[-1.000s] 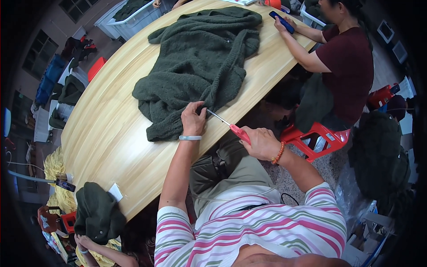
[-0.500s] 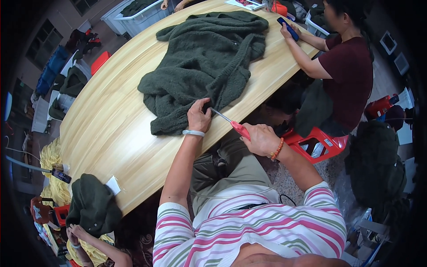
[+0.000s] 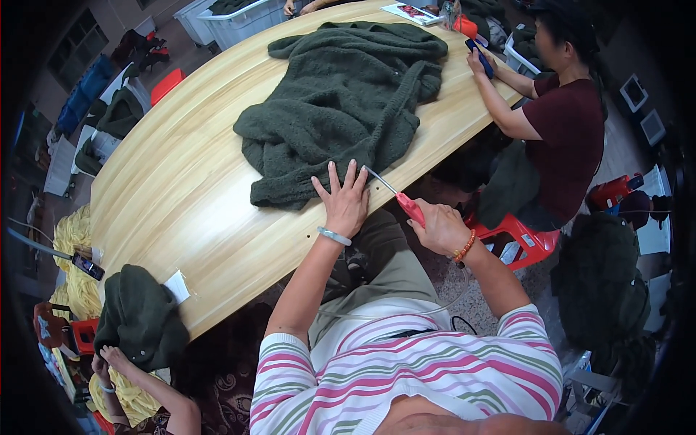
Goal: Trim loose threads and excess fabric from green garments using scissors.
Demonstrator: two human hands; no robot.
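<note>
Since the earlier frame the left hand (image 3: 344, 206) has uncurled, spread over the near edge of the dark green garment (image 3: 333, 109) on the table (image 3: 174, 196); the right hand (image 3: 444, 226), closed round a pink-handled tool (image 3: 412, 209), seemingly works there. The next touch likely calls for steadying the edge.
</note>
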